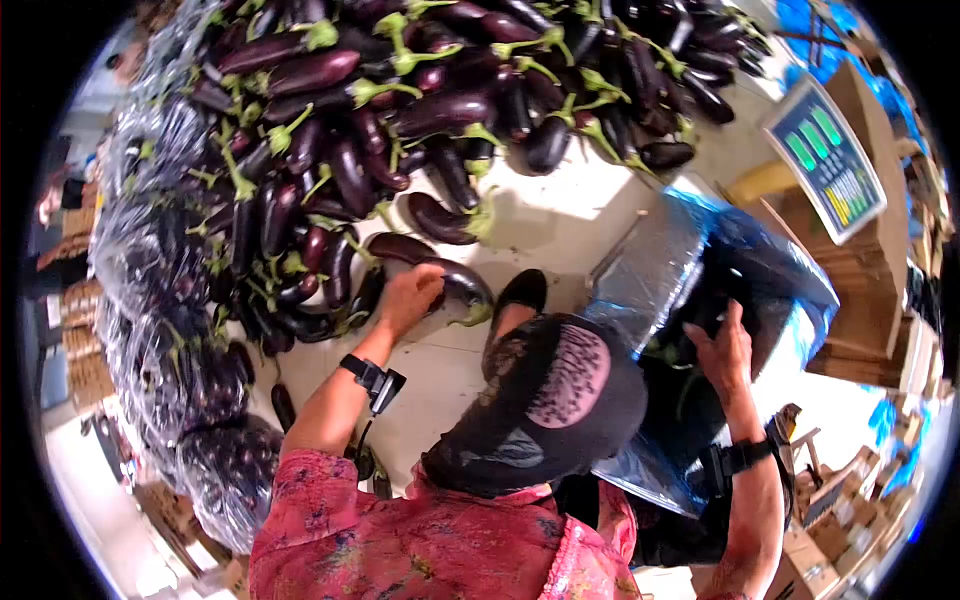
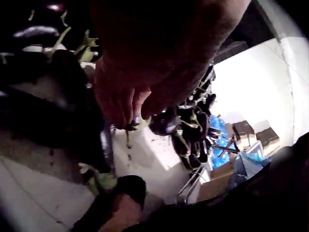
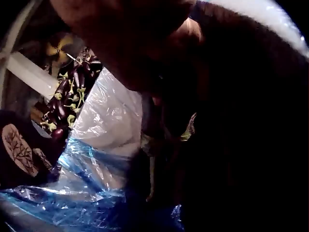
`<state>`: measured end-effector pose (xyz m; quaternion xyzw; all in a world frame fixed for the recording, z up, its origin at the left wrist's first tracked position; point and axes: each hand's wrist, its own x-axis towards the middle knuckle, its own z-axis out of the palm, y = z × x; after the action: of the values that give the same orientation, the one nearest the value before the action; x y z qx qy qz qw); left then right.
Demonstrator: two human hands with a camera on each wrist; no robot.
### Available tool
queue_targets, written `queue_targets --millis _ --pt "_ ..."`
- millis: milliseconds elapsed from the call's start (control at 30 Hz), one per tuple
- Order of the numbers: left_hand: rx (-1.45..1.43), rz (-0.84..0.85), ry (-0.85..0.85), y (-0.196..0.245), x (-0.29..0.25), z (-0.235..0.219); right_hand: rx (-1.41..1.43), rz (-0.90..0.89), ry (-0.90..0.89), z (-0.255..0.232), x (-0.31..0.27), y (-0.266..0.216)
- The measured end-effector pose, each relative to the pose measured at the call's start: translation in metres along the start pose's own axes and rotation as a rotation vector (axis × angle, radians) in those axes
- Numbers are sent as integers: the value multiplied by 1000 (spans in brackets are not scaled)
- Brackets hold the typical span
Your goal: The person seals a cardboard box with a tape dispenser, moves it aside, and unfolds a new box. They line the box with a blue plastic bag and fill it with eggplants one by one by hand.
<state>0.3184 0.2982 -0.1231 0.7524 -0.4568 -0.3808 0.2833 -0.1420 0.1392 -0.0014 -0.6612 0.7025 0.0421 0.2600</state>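
Observation:
My left hand point(image 1: 408, 300) reaches down to a dark purple eggplant point(image 1: 460, 280) on the floor, fingertips right at its skin. In the left wrist view its fingers point(image 2: 126, 104) point downward, with the thumb a little apart. Another eggplant point(image 1: 398, 246) lies just beyond. On the other side, my right hand point(image 1: 728, 350) is inside a box lined with blue plastic point(image 1: 790, 265), thumb and forefinger spread. Green stems point(image 3: 150, 169) show below it in the right wrist view. Deep shadow hides its other fingers, and I cannot tell whether they grip an eggplant.
A big heap of eggplants point(image 1: 440, 110) covers the floor ahead. Clear plastic bags point(image 1: 150, 260) line the left side. A scale display point(image 1: 825, 160) stands beside cardboard point(image 1: 860, 290) at the right. A person's capped head point(image 1: 540, 400) and a shoe point(image 1: 524, 290) sit between the hands.

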Motion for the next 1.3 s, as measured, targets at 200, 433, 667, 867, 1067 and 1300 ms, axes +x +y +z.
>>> queue_targets --millis 200,433,667,867,1067,1300 --pt "292 24 397 -41 -10 -14 -199 -136 -3 -11 -5 9" --pt "587 287 219 8 72 23 -200 -207 -60 -26 -29 2" --pt "405 211 73 26 110 28 105 -240 -77 -84 -66 -8" --pt "-983 49 -170 116 67 -61 336 -105 -87 -109 -60 4" --pt "-1004 207 -265 209 46 -76 354 -208 -99 -101 -71 9" --pt "-906 294 -420 301 34 -66 347 -234 21 -106 -78 27"
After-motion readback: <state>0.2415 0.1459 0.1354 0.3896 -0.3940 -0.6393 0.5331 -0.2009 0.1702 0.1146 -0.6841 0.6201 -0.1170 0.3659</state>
